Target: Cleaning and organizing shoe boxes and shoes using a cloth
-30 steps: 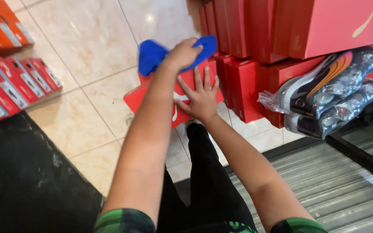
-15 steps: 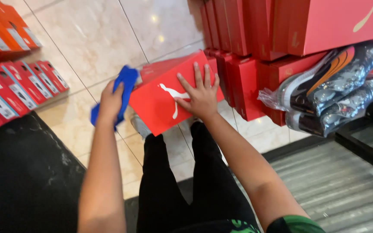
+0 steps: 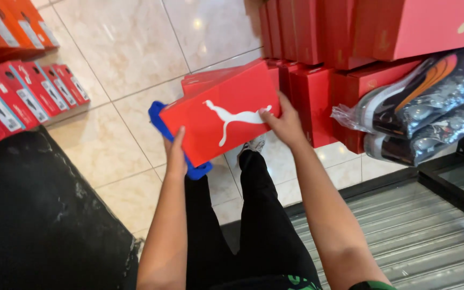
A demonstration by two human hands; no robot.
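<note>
Holding a red shoebox [image 3: 221,110] tilted in the air above the tile floor [image 3: 108,53], just in front of the legs in black trousers [image 3: 264,215], with its white-logo face turned up toward the camera.

Gripping the lower left corner with the left hand [image 3: 175,153]: thumb lying flat on the logo face, the other fingers hidden behind the box, so not possible to tell how they are lying. Also trapping a blue cloth [image 3: 158,119] against the underside, with its ends poking out at the left edge and below the corner.

Bracing the right end with the right hand [image 3: 283,121], fingers spread apart and pressing on the edge, palm not wrapping around it.

Judging the risks:
- Relying on only 2 small contact areas at opposite ends, so probably risking a slip of the tilted box toward the floor if either hand eases off.
- Pinching cloth between fingers and cardboard, likely making the left grip slicker, and possibly letting the cloth drop free.
- Working just beside the row of upright red boxes [image 3: 318,91] and near the bagged sneakers [image 3: 420,107], so possibly knocking them with the right elbow or the box corner.
- Possibly letting the lid lift, given the tilt.
</note>
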